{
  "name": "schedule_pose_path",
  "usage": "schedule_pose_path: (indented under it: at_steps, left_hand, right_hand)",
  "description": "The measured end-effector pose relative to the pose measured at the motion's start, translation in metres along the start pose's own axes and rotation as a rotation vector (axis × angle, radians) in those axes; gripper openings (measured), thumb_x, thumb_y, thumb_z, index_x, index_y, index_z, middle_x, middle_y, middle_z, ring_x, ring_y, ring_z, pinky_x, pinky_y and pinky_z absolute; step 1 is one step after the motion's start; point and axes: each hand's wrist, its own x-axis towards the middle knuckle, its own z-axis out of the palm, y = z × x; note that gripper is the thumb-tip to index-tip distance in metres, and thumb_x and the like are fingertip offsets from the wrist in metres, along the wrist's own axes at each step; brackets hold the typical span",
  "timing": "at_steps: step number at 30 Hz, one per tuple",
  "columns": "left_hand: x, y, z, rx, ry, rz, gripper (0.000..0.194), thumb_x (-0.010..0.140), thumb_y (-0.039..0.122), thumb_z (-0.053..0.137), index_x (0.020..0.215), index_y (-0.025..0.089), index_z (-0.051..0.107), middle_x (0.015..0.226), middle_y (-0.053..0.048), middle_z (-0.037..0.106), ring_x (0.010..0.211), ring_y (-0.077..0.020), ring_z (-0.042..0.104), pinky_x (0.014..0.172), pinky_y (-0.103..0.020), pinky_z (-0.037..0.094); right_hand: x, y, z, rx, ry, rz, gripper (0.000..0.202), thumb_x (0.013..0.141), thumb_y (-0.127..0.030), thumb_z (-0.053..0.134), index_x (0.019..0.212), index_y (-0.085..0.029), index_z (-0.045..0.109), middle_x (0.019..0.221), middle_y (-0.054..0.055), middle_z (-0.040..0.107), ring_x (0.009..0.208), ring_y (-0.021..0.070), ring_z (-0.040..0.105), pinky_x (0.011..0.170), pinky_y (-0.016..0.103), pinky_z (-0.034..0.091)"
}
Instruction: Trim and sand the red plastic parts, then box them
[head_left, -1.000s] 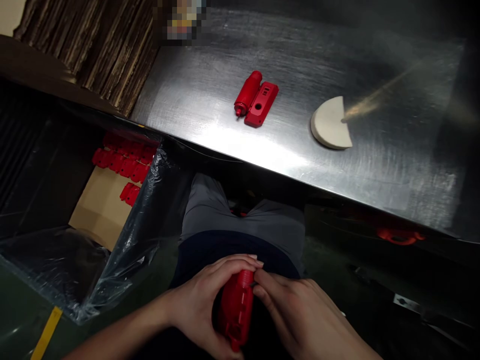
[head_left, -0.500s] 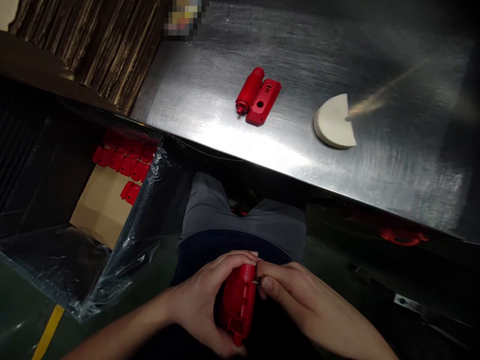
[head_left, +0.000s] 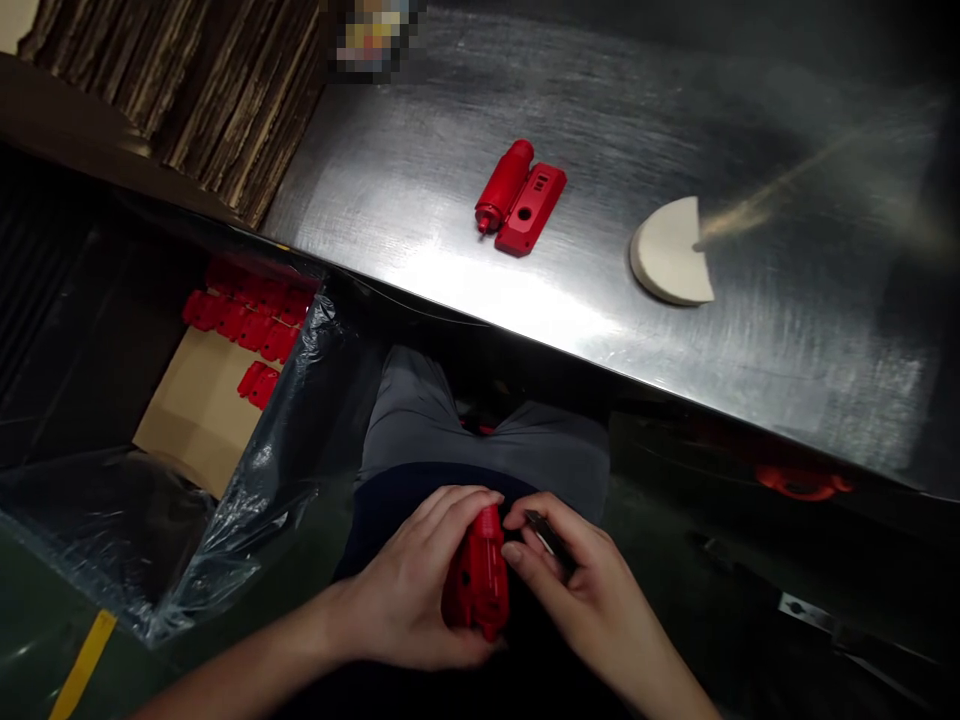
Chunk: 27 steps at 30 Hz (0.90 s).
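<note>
My left hand [head_left: 416, 585] is wrapped round a red plastic housing [head_left: 486, 575], holding it upright close to my body, thumb at its lower end and fingers over its top. Just to the right, my right hand [head_left: 581, 570] is closed on a small, thin blade [head_left: 547, 538] with a metallic glint; part of it is hidden in the palm. The thumb and index fingertip of that hand are beside the housing's right edge. On the metal table lie a red cylindrical part [head_left: 506, 185] and a flat red plate with holes [head_left: 534, 208], side by side.
A pale half-round block [head_left: 673, 252] sits on the metal table [head_left: 600, 130]. Stacked cardboard [head_left: 187, 90] stands at upper left. Below it, a box lined with clear plastic [head_left: 274, 430] holds several red parts [head_left: 259, 325] on a cardboard sheet [head_left: 191, 400]. The table edge runs before my lap.
My right hand has drawn slightly away from the housing and turned, so the blade shows more. The housing has risen a little and rotated in my left hand.
</note>
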Motion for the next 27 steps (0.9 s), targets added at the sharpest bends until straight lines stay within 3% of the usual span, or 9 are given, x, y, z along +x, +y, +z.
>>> schedule_pose_path:
  at_steps: [11, 20, 24, 27]
  left_hand:
    - [-0.003, -0.006, 0.004, -0.036, 0.023, -0.026, 0.123, 0.067, 0.039, 0.1, 0.164, 0.032, 0.024, 0.153, -0.016, 0.056, 0.141, -0.0393, 0.058, 0.118, -0.054, 0.051]
    - [0.003, -0.006, 0.004, -0.052, -0.028, 0.017, 0.12, 0.067, 0.041, 0.099, 0.162, 0.029, 0.027, 0.149, -0.016, 0.059, 0.138, -0.0393, 0.06, 0.116, -0.052, 0.054]
    - [0.006, -0.002, 0.001, -0.015, -0.023, 0.057, 0.123, 0.067, 0.035, 0.099, 0.163, 0.031, 0.023, 0.149, -0.016, 0.059, 0.136, -0.0388, 0.061, 0.116, -0.052, 0.054]
    - [0.006, -0.001, 0.001, 0.021, -0.029, 0.071, 0.125, 0.067, 0.039, 0.099, 0.164, 0.03, 0.021, 0.15, -0.017, 0.058, 0.137, -0.0405, 0.06, 0.117, -0.054, 0.054]
  right_hand:
    - [0.006, 0.01, -0.004, -0.088, -0.005, -0.158, 0.015, 0.109, -0.036, 0.061, 0.106, -0.029, 0.074, 0.094, 0.0, 0.066, 0.078, 0.0153, 0.062, 0.064, 0.026, 0.046]
    - [0.011, 0.011, -0.013, -0.116, -0.161, -0.143, 0.02, 0.114, -0.039, 0.051, 0.101, -0.027, 0.06, 0.095, -0.002, 0.063, 0.086, 0.0156, 0.061, 0.077, 0.027, 0.045]
    - [0.01, 0.019, -0.01, 0.01, -0.081, -0.073, 0.028, 0.111, -0.046, 0.056, 0.094, -0.025, 0.052, 0.087, -0.004, 0.052, 0.077, 0.0144, 0.05, 0.069, 0.025, 0.043]
    - [0.01, 0.022, -0.008, 0.061, -0.032, -0.083, 0.024, 0.11, -0.044, 0.059, 0.096, -0.025, 0.053, 0.088, -0.004, 0.052, 0.079, 0.0144, 0.05, 0.073, 0.024, 0.045]
